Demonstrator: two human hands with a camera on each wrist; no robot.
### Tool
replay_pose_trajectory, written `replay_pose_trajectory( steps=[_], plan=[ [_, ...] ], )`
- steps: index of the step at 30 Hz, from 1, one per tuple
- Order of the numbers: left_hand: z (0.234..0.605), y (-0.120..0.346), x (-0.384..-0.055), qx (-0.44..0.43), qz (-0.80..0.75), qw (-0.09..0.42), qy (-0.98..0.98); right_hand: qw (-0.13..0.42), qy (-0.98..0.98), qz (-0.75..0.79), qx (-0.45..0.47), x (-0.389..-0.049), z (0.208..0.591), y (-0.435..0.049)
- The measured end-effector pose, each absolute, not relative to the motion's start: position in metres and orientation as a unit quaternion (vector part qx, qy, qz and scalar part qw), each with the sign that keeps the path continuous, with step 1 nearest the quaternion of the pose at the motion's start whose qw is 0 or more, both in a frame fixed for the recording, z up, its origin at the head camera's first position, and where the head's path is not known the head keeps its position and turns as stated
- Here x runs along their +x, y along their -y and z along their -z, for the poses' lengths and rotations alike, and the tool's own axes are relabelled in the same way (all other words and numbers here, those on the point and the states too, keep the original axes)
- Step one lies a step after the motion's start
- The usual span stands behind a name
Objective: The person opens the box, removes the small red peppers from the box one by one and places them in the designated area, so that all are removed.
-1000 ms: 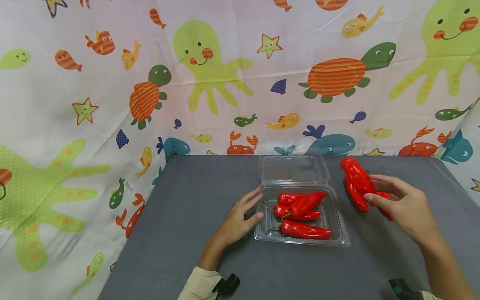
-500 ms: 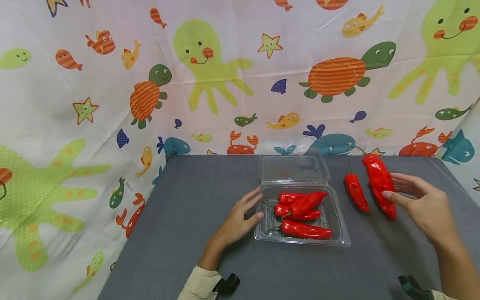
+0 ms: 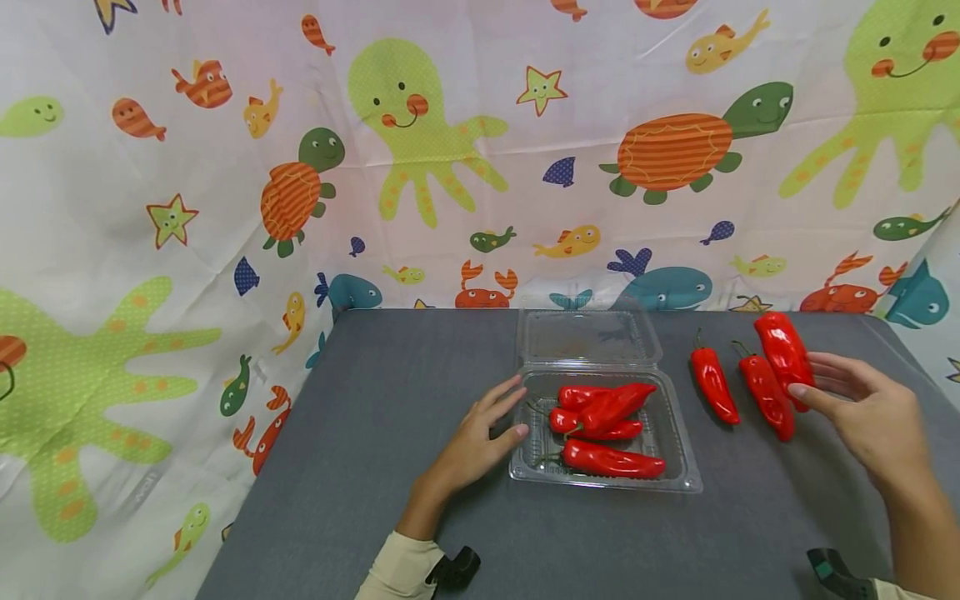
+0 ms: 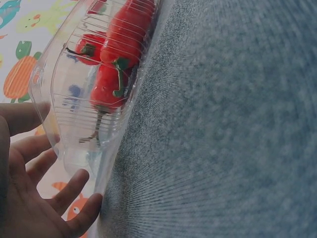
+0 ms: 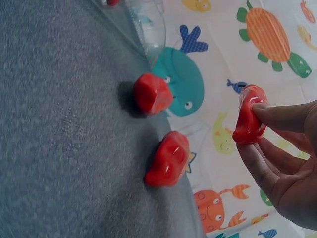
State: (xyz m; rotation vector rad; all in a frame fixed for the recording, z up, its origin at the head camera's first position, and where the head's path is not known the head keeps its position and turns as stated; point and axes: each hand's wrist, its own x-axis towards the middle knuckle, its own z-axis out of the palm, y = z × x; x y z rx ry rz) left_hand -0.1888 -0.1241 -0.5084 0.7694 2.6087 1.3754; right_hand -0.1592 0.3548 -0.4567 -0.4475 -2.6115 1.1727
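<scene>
Gripping one red pepper [image 3: 782, 354] between thumb and fingers, the right hand [image 3: 870, 408] is positioned to the right of the clear container [image 3: 678, 454], which serves as the reference for all locations below. The held pepper is raised above the table; the right wrist view shows it apart from the two peppers resting there.

Left hand [image 3: 480, 442]: located at the left side of the container. Its fingers are extended and spread, with fingertips touching the container's left edge. It is not curled around anything.

Resting peppers: two, both to the right of the container. The inner pepper [image 3: 715, 386] lies just beside the container's right edge. The outer pepper [image 3: 767, 398] lies farther right, near the inner pepper but separate from it. Both stems point toward the rear.

Container contents: several red peppers. A cluster [image 3: 611, 408] overlaps near the middle of the container; a single front pepper [image 3: 613, 459] lies crosswise near the container's front edge. The transparent lid [image 3: 588, 337] is folded back behind the container.

Surroundings: the gray tabletop [image 3: 375, 467] supports the container. A printed cloth [image 3: 480, 192] with sea animals hangs behind the container.
</scene>
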Motion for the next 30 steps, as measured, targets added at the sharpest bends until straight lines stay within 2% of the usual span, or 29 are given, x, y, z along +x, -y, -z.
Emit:
replay_pose_trajectory(
  steps=[30],
  plan=[
    [0.507,0.123,-0.189,0.249,-0.452,0.046,-0.855,0.048,0.885,-0.386,-0.255,-0.163,0.484,-0.394]
  ],
)
